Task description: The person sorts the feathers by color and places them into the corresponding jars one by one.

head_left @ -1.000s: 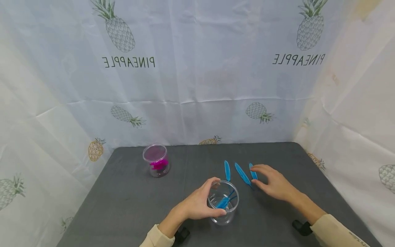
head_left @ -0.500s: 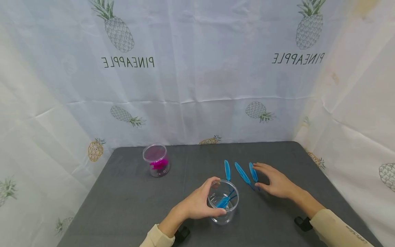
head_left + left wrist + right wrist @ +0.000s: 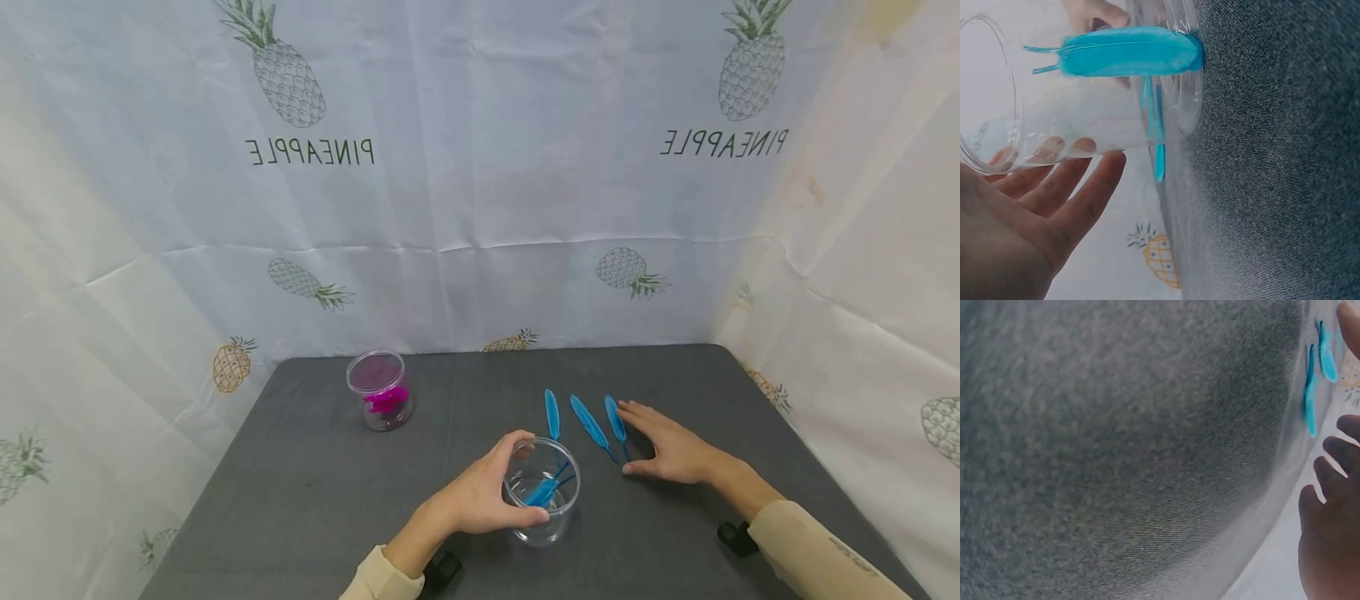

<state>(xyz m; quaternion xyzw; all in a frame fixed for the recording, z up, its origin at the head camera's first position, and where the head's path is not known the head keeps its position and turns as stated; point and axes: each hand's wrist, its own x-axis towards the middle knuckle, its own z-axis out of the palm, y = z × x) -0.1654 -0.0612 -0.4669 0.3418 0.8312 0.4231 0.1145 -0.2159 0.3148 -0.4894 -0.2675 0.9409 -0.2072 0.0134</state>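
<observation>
A clear plastic jar (image 3: 551,533) stands upright near the front of the table, and my left hand (image 3: 476,504) grips it round the side with thumb and fingers. Blue feathers (image 3: 1129,51) lean inside the jar, quills upward. Beyond the jar lie three loose blue feathers: a left feather (image 3: 552,410), a middle feather (image 3: 589,420) and a right feather (image 3: 615,417). My right hand (image 3: 671,446) is just beside the right feather, thumb and fingers spread apart with nothing held. In the right wrist view, that hand's fingers (image 3: 1335,478) look loosely extended near the feathers.
A second clear jar (image 3: 382,383) with magenta contents stands at the back left of the dark grey table (image 3: 315,492). White curtains (image 3: 480,192) printed with pineapples enclose the back and both sides.
My right hand has drawn back slightly to the right, uncovering more of the right feather and its quill. The left hand and jar have stayed put.
</observation>
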